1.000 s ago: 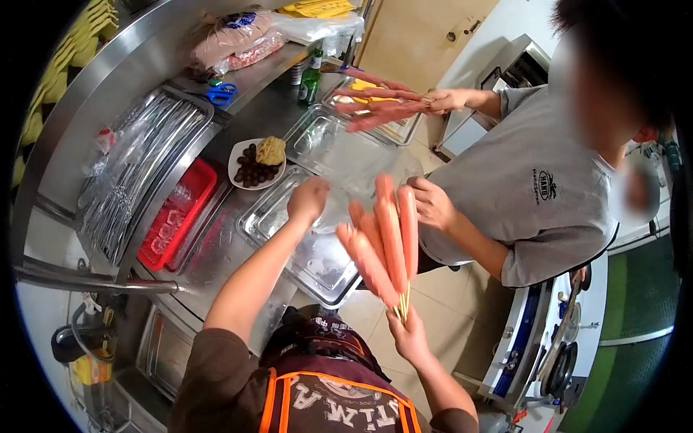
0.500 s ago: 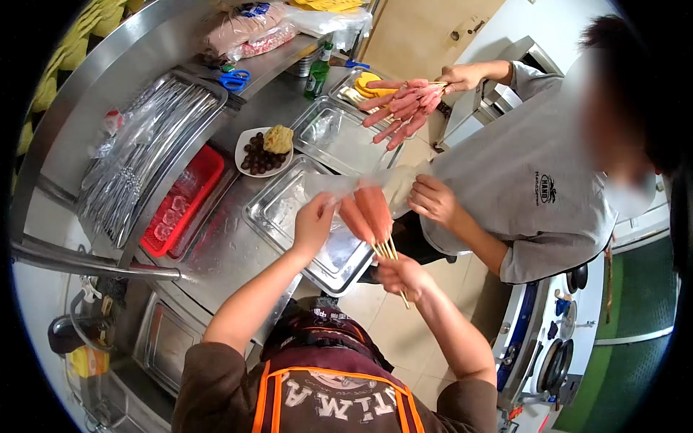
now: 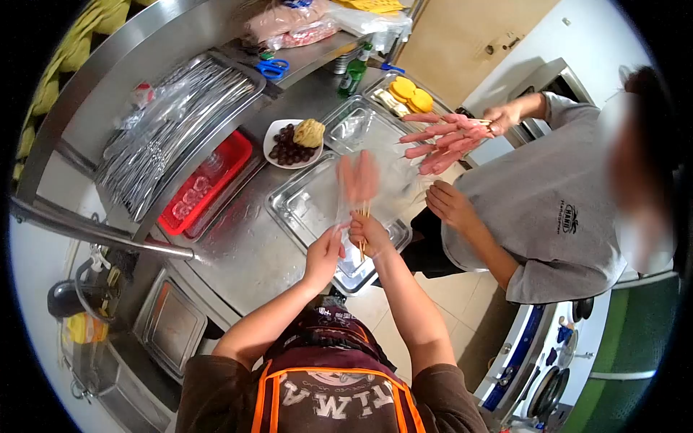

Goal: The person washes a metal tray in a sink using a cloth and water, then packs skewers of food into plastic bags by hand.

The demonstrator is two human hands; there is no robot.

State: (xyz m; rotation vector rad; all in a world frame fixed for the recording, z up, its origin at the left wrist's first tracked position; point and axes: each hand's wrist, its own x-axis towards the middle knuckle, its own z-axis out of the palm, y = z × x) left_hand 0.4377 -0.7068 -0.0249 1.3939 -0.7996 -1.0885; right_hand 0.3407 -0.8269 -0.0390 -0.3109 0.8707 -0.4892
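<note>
My right hand (image 3: 369, 234) is closed around the wooden sticks of several pink sausage skewers (image 3: 359, 177), which point away from me. A clear plastic bag (image 3: 343, 206) surrounds the sausages, though its far edge is blurred. Close beside it, my left hand (image 3: 326, 258) pinches the near edge of the bag. Both hands are above a shiny metal tray (image 3: 289, 202) on the steel counter. At the right, a co-worker's hand (image 3: 503, 117) grips another bunch of sausage skewers (image 3: 447, 141). The co-worker's other hand (image 3: 449, 204) hangs near the bag, apparently off it.
A white plate (image 3: 276, 130) with dark round balls and a yellowish lump sits behind the tray. Further back are a second metal tray (image 3: 354, 119), a green bottle (image 3: 354, 76) and blue scissors (image 3: 273, 68). A red basket (image 3: 234, 155) and a rack of metal skewers (image 3: 180, 115) line the left.
My right hand has moved up and left, carrying the sausages into the bag. My left hand has shifted down toward it. The co-worker's lower hand has come away from the bag.
</note>
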